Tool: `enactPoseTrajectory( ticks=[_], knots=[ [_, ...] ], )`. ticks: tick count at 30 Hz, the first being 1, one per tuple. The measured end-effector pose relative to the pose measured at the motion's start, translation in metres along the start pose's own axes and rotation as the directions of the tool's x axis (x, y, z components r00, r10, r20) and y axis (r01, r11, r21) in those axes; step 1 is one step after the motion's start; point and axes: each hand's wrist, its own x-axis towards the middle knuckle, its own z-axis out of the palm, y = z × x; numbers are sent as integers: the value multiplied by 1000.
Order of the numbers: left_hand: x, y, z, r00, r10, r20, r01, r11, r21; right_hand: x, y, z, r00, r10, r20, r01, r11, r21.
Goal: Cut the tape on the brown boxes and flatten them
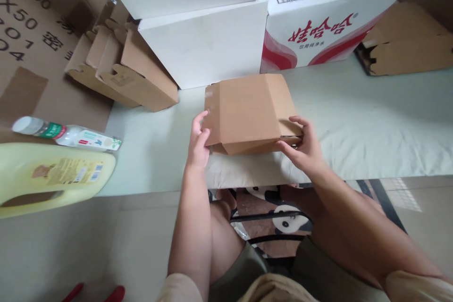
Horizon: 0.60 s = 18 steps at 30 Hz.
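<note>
A brown cardboard box [247, 111] rests on the pale cloth-covered table in front of me, partly folded, its side panels slanting outward. My left hand [198, 141] grips its left flap, thumb and fingers closed on the edge. On the other side, my right hand [302, 146] holds the right end, thumb below by the near corner and fingers over the side flap. The underside and inside of the box are hidden.
Folded cardboard boxes [148, 71] stand at the left, and another carton [412, 56] lies at the right. White boxes [212, 42] and a red-printed box [318, 33] line the back. A water bottle [78, 136] and yellow jug [78, 170] are at the left edge.
</note>
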Motion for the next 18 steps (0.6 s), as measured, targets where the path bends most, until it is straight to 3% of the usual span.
enactPoseTrajectory(
  ticks=[3,6,18],
  knots=[
    [0,-9,-1,1000,13,18,-15,987,159,1,0,1,1000,-1,-3,1,1000,28],
    [2,-12,-1,997,68,-46,-55,969,240,1,-4,3,1000,8,29,-9,999,54],
    [4,-6,1,957,167,-238,-84,943,323,0,-9,5,997,-14,77,9,998,67]
  ],
)
